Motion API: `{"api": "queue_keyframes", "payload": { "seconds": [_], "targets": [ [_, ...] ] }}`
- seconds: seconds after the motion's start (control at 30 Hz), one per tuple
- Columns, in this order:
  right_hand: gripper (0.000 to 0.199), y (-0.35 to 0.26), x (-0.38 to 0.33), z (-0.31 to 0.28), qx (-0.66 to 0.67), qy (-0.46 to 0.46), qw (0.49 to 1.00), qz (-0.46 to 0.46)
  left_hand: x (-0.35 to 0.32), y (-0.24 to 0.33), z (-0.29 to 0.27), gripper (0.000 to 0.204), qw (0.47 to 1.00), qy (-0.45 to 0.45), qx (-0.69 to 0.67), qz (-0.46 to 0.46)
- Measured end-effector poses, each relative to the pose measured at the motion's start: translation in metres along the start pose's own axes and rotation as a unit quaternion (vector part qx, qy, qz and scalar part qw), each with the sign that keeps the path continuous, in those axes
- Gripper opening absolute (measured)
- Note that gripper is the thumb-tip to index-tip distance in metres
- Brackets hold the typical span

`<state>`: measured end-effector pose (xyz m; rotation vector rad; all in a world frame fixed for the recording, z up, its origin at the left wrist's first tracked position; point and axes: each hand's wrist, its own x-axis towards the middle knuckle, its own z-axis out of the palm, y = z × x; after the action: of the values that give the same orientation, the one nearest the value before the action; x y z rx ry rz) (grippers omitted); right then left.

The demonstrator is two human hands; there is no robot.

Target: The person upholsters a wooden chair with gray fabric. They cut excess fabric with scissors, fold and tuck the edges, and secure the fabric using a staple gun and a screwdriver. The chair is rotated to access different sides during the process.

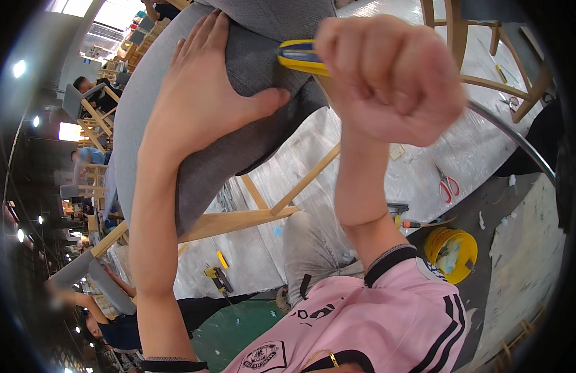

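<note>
A grey fabric-covered chair [207, 158] with pale wooden legs lies tilted in front of me. My left hand [201, 93] rests flat on its upholstery, fingers stretched toward the far edge and thumb spread out to the right. Raised at the right, my right hand [393, 78] is closed in a fist around a slim yellow and dark-blue hand tool [302, 57]. The tool's rounded end points left over the grey fabric; the fist hides the rest, so its exact kind cannot be made out.
Plastic film [418, 165] covers the work surface. Red-handled scissors [448, 188], a yellow-black power tool [219, 280] and a small yellow tool [222, 259] lie around. A yellow bucket [465, 258] stands at right. Wooden chair frames [527, 93] stand far right; people work at left.
</note>
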<state>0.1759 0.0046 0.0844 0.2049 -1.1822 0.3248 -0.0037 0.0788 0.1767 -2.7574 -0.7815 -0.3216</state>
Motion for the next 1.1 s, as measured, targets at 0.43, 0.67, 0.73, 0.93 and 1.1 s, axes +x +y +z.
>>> {"api": "queue_keyframes", "payload": {
  "seconds": [0.43,0.67,0.73,0.93,1.1],
  "targets": [
    [0.041,-0.038,-0.066,-0.005,0.03,0.154,0.988,-0.01,-0.007,-0.007,-0.006,0.115,1.0,0.004,-0.016,0.0],
    [0.053,-0.07,-0.232,0.065,-0.078,0.403,0.806,0.426,-0.02,0.011,-0.008,0.091,0.997,0.076,0.018,0.029],
    [0.052,-0.093,-0.248,0.079,-0.074,0.39,0.775,0.492,-0.029,0.022,-0.012,0.079,0.995,0.092,0.015,0.042],
    [0.049,-0.126,-0.249,0.062,-0.15,0.35,0.754,0.536,-0.02,-0.003,-0.021,0.064,0.994,0.062,-0.036,0.082],
    [0.042,-0.133,-0.209,0.041,-0.213,0.351,0.762,0.5,0.019,0.0,-0.031,0.067,0.99,-0.097,-0.099,0.001]
  ]
}}
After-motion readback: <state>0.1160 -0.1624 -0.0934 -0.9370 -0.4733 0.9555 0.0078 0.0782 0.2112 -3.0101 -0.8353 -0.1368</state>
